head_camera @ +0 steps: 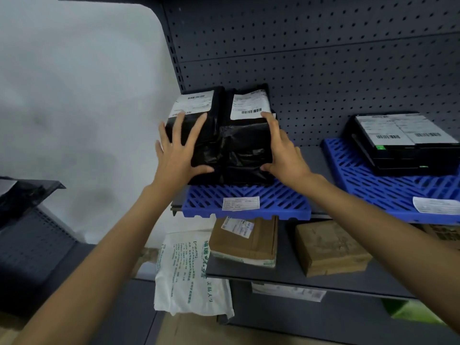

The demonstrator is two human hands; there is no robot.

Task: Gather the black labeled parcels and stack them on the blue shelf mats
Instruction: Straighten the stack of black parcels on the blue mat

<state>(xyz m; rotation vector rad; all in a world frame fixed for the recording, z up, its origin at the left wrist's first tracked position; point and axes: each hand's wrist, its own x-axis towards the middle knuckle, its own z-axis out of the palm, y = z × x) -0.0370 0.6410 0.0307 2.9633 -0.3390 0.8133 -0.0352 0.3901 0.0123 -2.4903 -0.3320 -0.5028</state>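
Two black plastic-wrapped parcels with white labels stand side by side on the left blue shelf mat [273, 202]. My left hand [178, 155] lies with spread fingers on the left parcel [199, 115], thumb against its lower front. My right hand [283, 153] holds the right parcel [246, 143] by its right side, thumb at the lower front corner. A stack of black labeled boxes [403, 145] sits on the right blue mat [373, 190].
The dark pegboard back [323, 58] rises behind the shelf. On the shelf below lie two brown parcels [246, 242] [328, 247] and a white printed bag [189, 275] hangs over its edge. A dark unit [29, 220] stands at the left.
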